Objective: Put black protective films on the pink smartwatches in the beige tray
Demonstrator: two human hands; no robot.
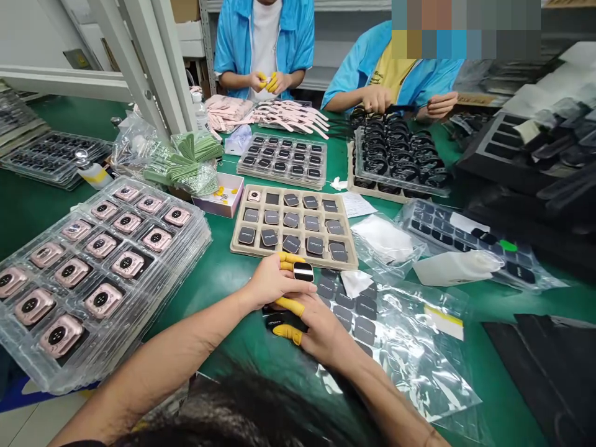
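The left hand [272,282] is pinching a small black-faced watch body [303,271] between yellow-capped fingertips; the right hand [323,329], fingers closed, is gripping a black piece [283,321] just beneath it, above the desk [223,273] toward its near edge; a beige tray [237,217] of dark watch bodies is lying just beyond; stacked clear trays [153,292] of pink watches are sitting toward the left edge; two co-workers [293,37] are handling parts at the far edge.

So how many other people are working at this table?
2, both in blue jackets across the table: one person behind the pink straps, the other behind the black straps. More may be out of frame.
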